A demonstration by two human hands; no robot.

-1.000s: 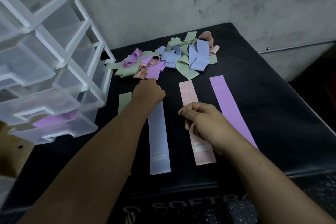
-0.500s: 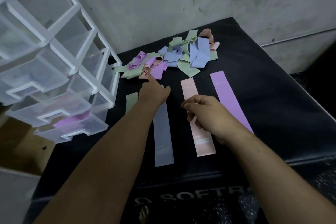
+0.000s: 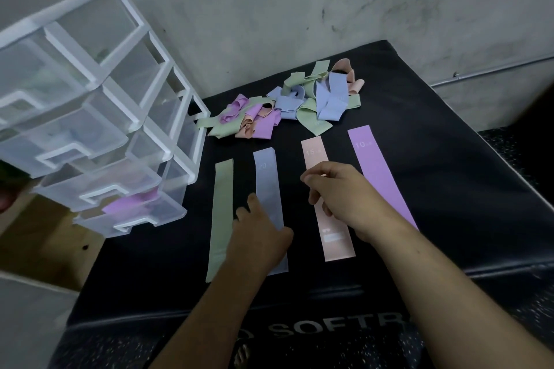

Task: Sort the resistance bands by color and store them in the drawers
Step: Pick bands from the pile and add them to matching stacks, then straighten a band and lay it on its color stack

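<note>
1. A black padded bench [image 3: 449, 189] stands against a grey wall.
2. A clear plastic drawer unit [image 3: 99, 117] stands at the bench's left edge, its drawers pulled partly out; the lowest holds a folded purple band [image 3: 132, 204].
3. A tangled heap of bands [image 3: 287, 105], green, blue, pink and purple, lies at the back of the bench.
4. Four bands lie flat side by side in front of the heap: green band [image 3: 221, 219], blue band [image 3: 266, 186], pink band [image 3: 335, 243], long purple band [image 3: 377, 171].
5. The left hand [image 3: 257, 240] rests flat on the blue band's near half, fingers extended.
6. The right hand [image 3: 341, 195] hovers over the pink band, fingers curled, thumb tip against forefinger, holding nothing visible.
</note>
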